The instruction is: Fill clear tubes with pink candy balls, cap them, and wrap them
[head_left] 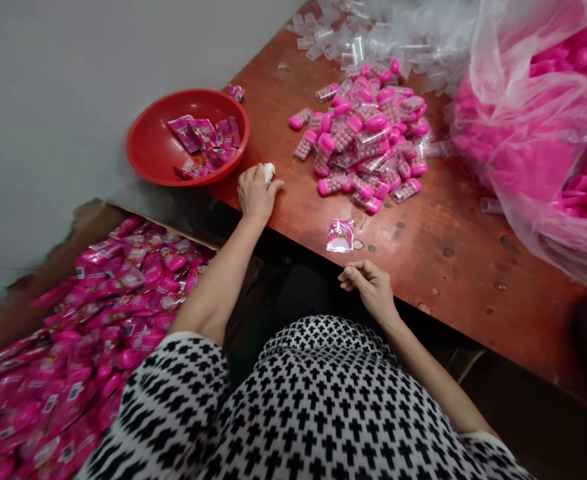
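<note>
My left hand (256,195) rests at the table's near-left edge, its fingers closed around a small crumpled white wad (269,173). Just off the front edge, my right hand (371,288) has thumb and fingers curled together; nothing shows between them. A small flat stack of shiny pink printed sachets (340,235) lies on the table just beyond my right hand. Past it is a heap of clear tubes with pink caps (368,137), filled with small pale pink balls. Left of my left hand, a red bowl (146,150) holds several pink printed sachets (206,137).
The reddish wooden table (453,293) runs away to the right. Empty clear tubes (373,37) are piled at its back. A clear plastic bag (563,107) of pink caps stands at right. On the lower left, a cardboard box (98,207) is full of packed pink pouches (88,340).
</note>
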Available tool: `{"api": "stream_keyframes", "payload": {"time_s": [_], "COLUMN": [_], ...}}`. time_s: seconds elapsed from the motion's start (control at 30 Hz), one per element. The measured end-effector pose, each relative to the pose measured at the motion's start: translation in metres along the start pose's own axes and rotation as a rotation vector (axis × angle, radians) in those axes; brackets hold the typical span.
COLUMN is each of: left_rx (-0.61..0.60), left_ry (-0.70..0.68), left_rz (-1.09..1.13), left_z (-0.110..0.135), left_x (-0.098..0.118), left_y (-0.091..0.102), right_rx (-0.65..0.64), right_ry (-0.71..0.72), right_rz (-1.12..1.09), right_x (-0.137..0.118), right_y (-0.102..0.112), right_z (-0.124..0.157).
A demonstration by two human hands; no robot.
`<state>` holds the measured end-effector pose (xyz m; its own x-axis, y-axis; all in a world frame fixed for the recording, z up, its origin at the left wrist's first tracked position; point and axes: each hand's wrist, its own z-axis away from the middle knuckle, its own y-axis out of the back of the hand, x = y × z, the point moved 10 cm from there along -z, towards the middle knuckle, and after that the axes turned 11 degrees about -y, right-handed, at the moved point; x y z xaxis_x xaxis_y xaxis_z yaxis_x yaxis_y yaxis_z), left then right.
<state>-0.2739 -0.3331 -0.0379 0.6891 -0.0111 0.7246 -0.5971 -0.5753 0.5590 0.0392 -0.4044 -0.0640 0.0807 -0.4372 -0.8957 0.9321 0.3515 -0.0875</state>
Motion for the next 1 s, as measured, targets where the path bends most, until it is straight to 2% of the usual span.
{"api": "stream_keyframes", "payload": {"time_s": [0.07, 0.17, 0.23, 0.3, 0.4, 0.53, 0.6, 0.67, 0.73, 0.83, 0.93, 1.0], "left_rx": [0.028, -0.249, -0.360, -0.372, -0.307, -0.215, -0.195, -0.201, -0.188, -0.123, -0.241, -0.332], "left_ry": [-0.117, -0.189, -0.193, -0.184, -0.158, -0.139, -0.141, -0.119, -0.035, 0.251, 0.553, 0.637], "left_rz": [0.172, 0.271, 0.264, 0.239, 0.224, 0.280, 0.338, 0.424, 0.535, 0.769, 1.034, 1.122], "left_z": [0.026, 0.076, 0.103, 0.114, 0.114, 0.112, 0.116, 0.123, 0.130, 0.142, 0.159, 0.165], "left_x": [0.036, 0.087, 0.108, 0.114, 0.108, 0.107, 0.116, 0.128, 0.133, 0.120, 0.113, 0.115], "left_y": [-0.004, -0.048, -0.072, -0.084, -0.088, -0.080, -0.074, -0.069, -0.063, -0.060, -0.080, -0.089], "right_rx": [0.011, 0.034, 0.039, 0.030, 0.014, 0.089, 0.142, 0.122, 0.066, 0.008, -0.068, -0.141], "right_ry": [0.008, 0.027, 0.038, 0.045, 0.062, 0.130, 0.170, 0.164, 0.130, 0.108, 0.090, 0.080], "right_rz": [0.005, 0.010, 0.020, 0.032, 0.040, 0.049, 0.011, -0.055, -0.119, -0.156, -0.101, -0.025], "right_x": [-0.003, -0.011, -0.016, -0.020, -0.024, -0.028, -0.031, -0.033, -0.034, -0.040, -0.040, -0.039], "right_y": [0.006, 0.015, 0.018, 0.019, 0.020, 0.028, 0.032, 0.030, 0.025, 0.022, 0.015, 0.007], "right_z": [-0.001, -0.002, 0.000, 0.002, 0.002, -0.013, -0.024, -0.035, -0.042, -0.043, -0.042, -0.043]}}
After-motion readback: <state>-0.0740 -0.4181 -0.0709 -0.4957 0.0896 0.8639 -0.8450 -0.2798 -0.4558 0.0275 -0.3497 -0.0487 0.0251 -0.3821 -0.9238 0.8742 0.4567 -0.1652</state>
